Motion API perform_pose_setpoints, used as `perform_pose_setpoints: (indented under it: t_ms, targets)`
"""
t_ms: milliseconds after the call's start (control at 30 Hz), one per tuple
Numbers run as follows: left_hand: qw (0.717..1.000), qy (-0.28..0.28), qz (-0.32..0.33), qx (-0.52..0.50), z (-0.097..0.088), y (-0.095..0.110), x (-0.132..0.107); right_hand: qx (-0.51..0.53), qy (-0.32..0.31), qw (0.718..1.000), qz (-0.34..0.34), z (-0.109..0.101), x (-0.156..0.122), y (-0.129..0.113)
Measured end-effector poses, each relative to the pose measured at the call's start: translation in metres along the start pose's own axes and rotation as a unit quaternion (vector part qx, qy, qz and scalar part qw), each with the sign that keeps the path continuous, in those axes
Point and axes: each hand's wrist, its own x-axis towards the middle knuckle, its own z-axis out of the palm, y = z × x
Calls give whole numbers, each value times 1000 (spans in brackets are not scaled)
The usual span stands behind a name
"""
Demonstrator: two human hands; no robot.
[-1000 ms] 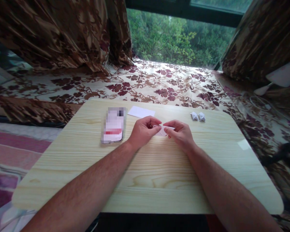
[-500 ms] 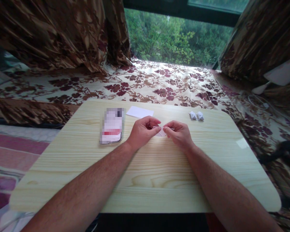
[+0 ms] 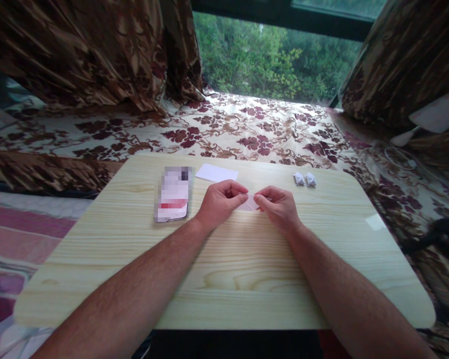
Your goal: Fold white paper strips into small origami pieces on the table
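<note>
Both my hands meet over the middle of a pale wooden table [image 3: 224,279]. My left hand [image 3: 221,202] pinches one side of a small white folded paper piece [image 3: 251,202], thumb and fingers closed on it. My right hand [image 3: 279,205] pinches the paper's other side. Most of the paper is hidden between the fingertips. Two small folded white paper shapes [image 3: 304,179] lie side by side to the far right of my hands. A flat white paper sheet [image 3: 216,173] lies just beyond my left hand.
A phone [image 3: 173,194] lies face up left of my left hand. Floral cloth [image 3: 247,129] covers the surface beyond the table, with patterned curtains [image 3: 90,50] on both sides of a window. A white cable and a white device [image 3: 434,115] sit at the far right.
My fingers have shifted slightly on the folded paper, and the right fingertips have drawn a little closer to the left. Nothing else on the table has moved.
</note>
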Motion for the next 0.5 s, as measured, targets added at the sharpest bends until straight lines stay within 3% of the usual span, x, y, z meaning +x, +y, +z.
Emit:
perform_pose_setpoints:
  t_ms: [300, 500]
  targets:
    - [1000, 29, 2, 11, -1, 1, 1, 19, 0, 1000, 23, -2, 2, 3]
    - [999, -14, -11, 35, -1, 5, 1, 5, 4, 1000, 12, -4, 1, 5]
